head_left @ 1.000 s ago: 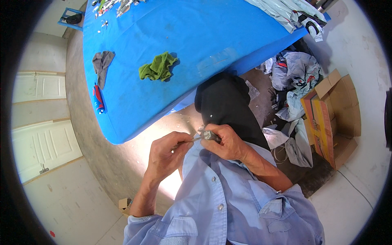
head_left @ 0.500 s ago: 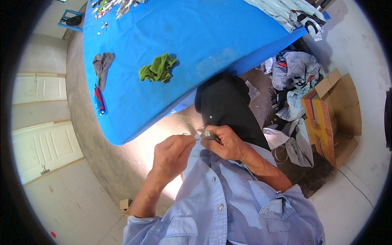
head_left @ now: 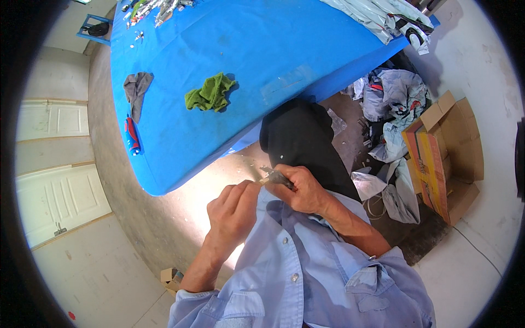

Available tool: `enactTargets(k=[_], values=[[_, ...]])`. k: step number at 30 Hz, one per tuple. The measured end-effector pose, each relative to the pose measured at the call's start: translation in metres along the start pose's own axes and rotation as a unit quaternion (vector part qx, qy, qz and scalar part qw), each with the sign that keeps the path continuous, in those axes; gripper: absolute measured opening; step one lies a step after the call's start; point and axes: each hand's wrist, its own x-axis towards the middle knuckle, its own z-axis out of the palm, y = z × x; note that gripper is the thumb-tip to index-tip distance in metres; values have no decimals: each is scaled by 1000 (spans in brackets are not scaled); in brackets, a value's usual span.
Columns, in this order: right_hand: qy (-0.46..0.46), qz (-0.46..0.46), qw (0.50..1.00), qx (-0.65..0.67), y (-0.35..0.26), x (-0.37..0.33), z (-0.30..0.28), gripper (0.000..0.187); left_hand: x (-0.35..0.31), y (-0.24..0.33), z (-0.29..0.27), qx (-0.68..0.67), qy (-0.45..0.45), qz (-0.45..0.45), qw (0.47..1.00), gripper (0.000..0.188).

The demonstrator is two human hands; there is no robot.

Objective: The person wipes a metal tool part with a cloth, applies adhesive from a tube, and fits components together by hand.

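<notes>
In front of my shirt, both hands are close together over my lap. My right hand (head_left: 303,190) is closed around a dark grey metal tool (head_left: 282,179), whose kind I cannot make out because the fingers cover much of it. A small pointed part of it sticks out toward the left. My left hand (head_left: 235,210) pinches a thin, pale yellowish piece (head_left: 263,181) between thumb and fingers. The piece's right end meets the tool or lies against it; which, I cannot tell.
A blue-covered table (head_left: 180,142) bears a green cloth (head_left: 210,93), a grey cloth (head_left: 136,90), a red-and-blue tool handle (head_left: 132,135), a pile of small parts (head_left: 158,10) and grey plastic bags (head_left: 372,19). Right lie crumpled bags (head_left: 402,93) and an open cardboard box (head_left: 465,139).
The tool in my right hand has turned slightly, with its pointed part now showing more. My left hand has shifted a little, still pinching the thin piece.
</notes>
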Motion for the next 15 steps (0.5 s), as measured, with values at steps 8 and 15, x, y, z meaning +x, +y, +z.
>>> enactTargets(k=[8,15], values=[[33,2,999,-16,-3,-1,3,22,2,12,-15,-143,8,-196,970,13],[101,-121,987,-39,12,2,7,31,0,7,-14,-245,-5,-276,929,13]])
